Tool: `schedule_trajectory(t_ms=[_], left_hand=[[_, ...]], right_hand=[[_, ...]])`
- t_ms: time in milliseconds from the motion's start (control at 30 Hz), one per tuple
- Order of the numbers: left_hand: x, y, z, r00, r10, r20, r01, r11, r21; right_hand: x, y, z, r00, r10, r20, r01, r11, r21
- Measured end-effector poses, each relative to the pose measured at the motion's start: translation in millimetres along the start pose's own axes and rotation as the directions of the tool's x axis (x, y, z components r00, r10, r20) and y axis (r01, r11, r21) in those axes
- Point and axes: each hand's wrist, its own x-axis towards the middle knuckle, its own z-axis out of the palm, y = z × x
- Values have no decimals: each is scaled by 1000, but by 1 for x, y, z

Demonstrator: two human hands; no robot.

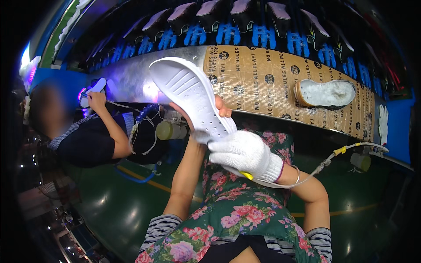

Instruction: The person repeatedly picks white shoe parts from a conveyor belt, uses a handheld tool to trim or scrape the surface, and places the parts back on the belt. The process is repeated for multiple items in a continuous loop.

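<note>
Seemingly the white sole [190, 94] is mid-work, what remains unclear; the left hand [224, 108] curls around it; the gloved right hand [245, 153], half-closed, meets its lower end, hold hidden.

Shiny green floor [109, 197], metal workbench [127, 72], blue panel [401, 127]

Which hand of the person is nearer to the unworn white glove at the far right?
Right. The right hand is left of the unworn glove, at the lower end of the white sole; the left hand is farther left, holding that sole.
</note>
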Motion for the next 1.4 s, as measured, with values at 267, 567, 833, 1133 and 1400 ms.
schedule_trajectory(t_ms=[267,567,833,1133,1400], left_hand=[[14,9,-2,1000,-11,11,11,1000,-4],[32,20,-3,961,-228,157,213,971,104],[39,31,-17,830,-517,211,483,854,193],[53,36,-8,685,-728,10,645,613,456],[63,38,-8,626,-716,-308,627,229,744]], right_hand=[[3,0,-7,999,29,40,-27,999,-47],[-4,4,-9,994,109,-25,-111,992,-61],[-10,-4,-8,987,94,128,-130,941,311],[-16,-4,3,978,142,151,-148,988,31],[-9,2,-7,961,125,245,-107,991,-85]])
